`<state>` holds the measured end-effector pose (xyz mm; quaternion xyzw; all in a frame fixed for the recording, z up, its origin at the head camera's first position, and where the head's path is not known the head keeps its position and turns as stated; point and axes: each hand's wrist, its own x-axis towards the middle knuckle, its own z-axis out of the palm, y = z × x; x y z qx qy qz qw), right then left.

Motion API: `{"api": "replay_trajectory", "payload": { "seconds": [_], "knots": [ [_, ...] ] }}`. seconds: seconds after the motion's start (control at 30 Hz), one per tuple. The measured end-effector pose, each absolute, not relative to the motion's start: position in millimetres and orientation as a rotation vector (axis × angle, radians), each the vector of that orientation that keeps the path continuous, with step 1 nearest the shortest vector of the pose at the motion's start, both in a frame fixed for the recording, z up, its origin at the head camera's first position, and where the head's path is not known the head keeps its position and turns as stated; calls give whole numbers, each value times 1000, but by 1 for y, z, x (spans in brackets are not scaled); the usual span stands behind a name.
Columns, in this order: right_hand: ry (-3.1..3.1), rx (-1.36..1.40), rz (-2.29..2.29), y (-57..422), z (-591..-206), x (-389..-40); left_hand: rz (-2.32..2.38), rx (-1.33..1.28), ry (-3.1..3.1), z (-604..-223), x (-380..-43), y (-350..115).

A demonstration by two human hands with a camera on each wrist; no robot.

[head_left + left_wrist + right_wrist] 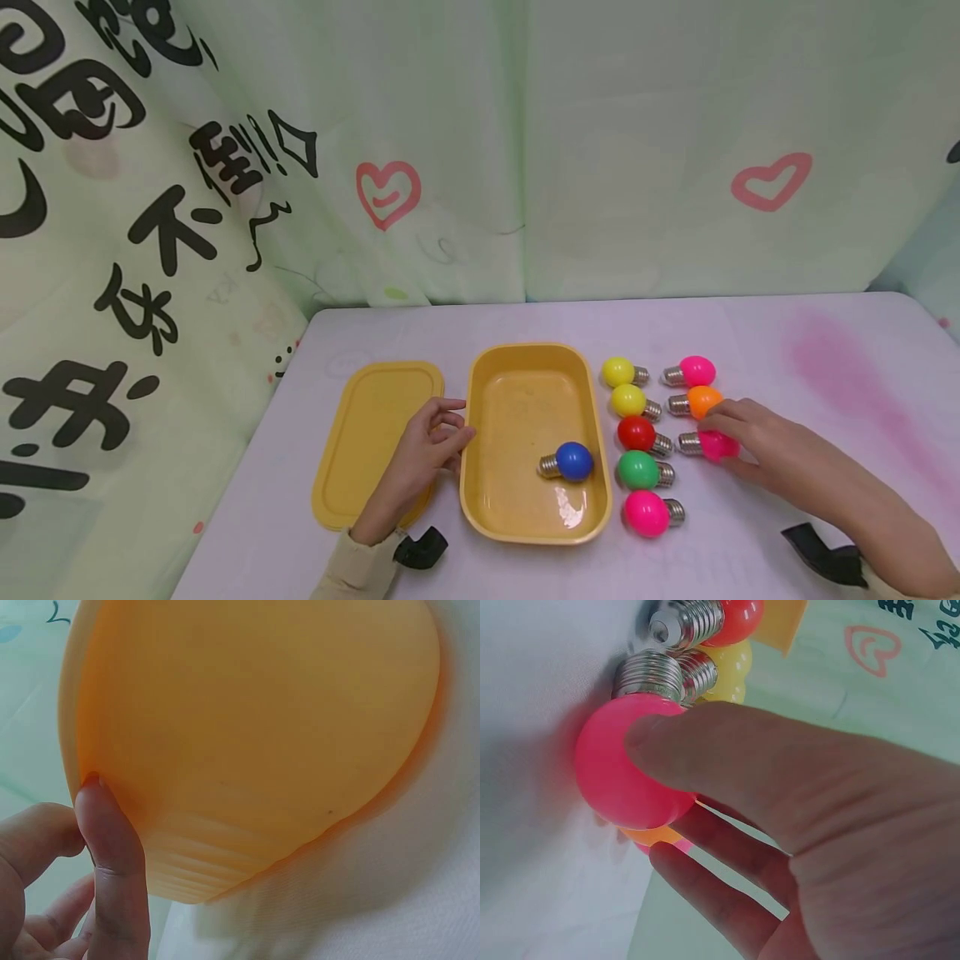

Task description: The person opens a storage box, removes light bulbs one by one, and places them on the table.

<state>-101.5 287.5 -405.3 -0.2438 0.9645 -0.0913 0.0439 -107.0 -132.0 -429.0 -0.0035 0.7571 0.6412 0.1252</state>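
Note:
My right hand (761, 437) grips a pink light bulb (715, 446) at the front of the right-hand column of bulbs. In the right wrist view the thumb presses on this bulb's round pink globe (622, 769), and its silver screw base points away from the palm. With my left hand (420, 458) I pinch the left rim of a yellow plastic box (525, 408); the left wrist view shows the thumb against the box's outer wall (262, 712). A blue bulb (575, 461) lies on its side inside the box.
Between box and right hand runs a column of bulbs: two yellow (627, 400), one red (635, 433), one green (637, 470), one pink (646, 512). An orange bulb (703, 402) and another pink bulb (697, 370) lie behind the gripped one. A yellow lid (375, 425) lies left of the box.

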Motion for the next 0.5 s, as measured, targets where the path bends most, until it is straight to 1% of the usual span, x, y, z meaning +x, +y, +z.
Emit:
{"api": "replay_trajectory", "payload": {
  "seconds": [0.5],
  "knots": [
    [3012, -796, -266, 283, -400, -100, 1870, -5, 2214, -428, -106, -132]
  ]
}}
